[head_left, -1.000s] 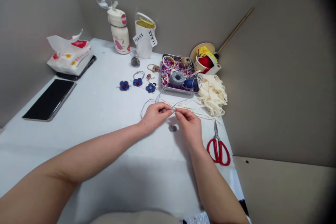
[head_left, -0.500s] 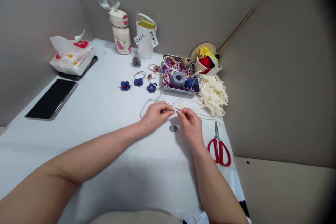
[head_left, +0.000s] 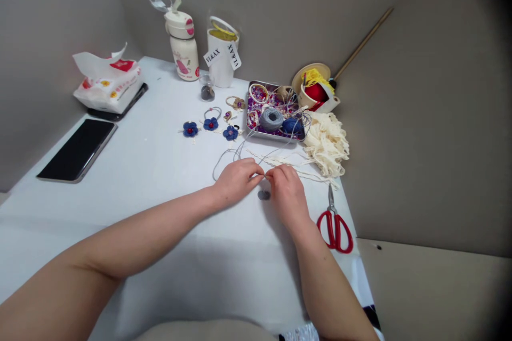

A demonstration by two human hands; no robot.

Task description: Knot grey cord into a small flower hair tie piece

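Single head view, worn by the person: looks forward and steeply down over both forearms onto the white desk (head_left: 160,170). Hands mid-distance, near frame centre; grey partition (head_left: 264,16) behind. No second view to share the scene.

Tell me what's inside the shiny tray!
The tray holds a grey yarn roll, a blue ball, a pale ring and tiny purple bits. Whatever is right under the roll and ball is covered up.

Soft even light, faint arm shadows, right edge darkly vignetted.
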